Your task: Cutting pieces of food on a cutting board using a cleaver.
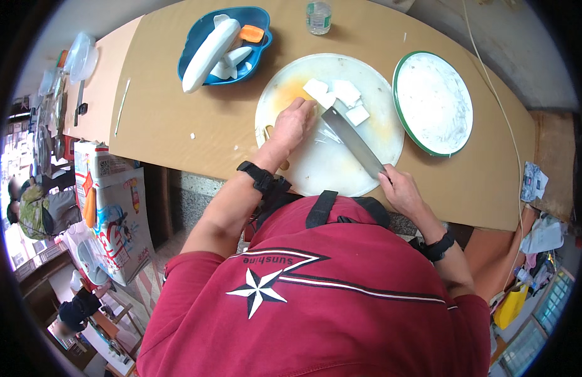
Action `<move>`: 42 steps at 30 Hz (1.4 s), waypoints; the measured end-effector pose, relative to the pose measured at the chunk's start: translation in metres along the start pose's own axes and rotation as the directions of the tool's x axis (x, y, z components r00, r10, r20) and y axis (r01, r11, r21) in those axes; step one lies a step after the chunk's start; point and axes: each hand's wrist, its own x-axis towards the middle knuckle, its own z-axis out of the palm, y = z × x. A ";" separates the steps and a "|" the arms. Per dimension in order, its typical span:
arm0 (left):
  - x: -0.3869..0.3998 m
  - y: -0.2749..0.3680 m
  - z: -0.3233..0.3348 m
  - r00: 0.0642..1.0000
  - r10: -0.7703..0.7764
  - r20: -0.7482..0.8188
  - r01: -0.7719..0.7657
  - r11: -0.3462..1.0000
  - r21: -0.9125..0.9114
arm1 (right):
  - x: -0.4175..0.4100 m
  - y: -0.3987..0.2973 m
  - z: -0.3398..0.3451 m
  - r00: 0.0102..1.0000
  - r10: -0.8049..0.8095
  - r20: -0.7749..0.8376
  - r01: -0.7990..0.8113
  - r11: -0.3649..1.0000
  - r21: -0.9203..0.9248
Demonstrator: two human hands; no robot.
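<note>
My right hand (402,191) is closed on the handle of a cleaver (354,143), whose wide blade lies over a round white cutting board (338,176). My left hand (295,123) rests on the board's left part with its fingers curled near the blade's far end; whether it holds a piece is hidden. White radish slabs (347,93) lie just beyond the blade, and a few thin white shreds (327,135) lie between the blade and my left hand. A green-rimmed plate (433,103) heaped with white shreds stands right of the board.
A blue basin (184,52) at the back left holds a long peeled white radish (211,56), smaller pieces and a carrot piece (251,34). A plastic bottle (318,19) stands behind the board. A cable (500,101) crosses the table's right side. People are in the left background.
</note>
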 end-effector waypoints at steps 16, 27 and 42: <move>-0.011 -0.009 -0.021 0.996 -0.035 -0.080 0.041 0.997 0.069 | 0.000 0.003 0.002 0.997 -0.041 0.071 0.048 0.994 -0.098; -0.038 0.001 0.013 0.863 0.483 0.147 -0.505 0.823 0.260 | 0.004 -0.004 0.001 0.998 0.026 0.059 -0.022 0.998 -0.059; -0.066 -0.005 0.012 0.862 0.496 0.103 -0.506 0.839 0.199 | 0.002 -0.006 0.002 0.997 0.022 0.079 -0.020 1.000 -0.023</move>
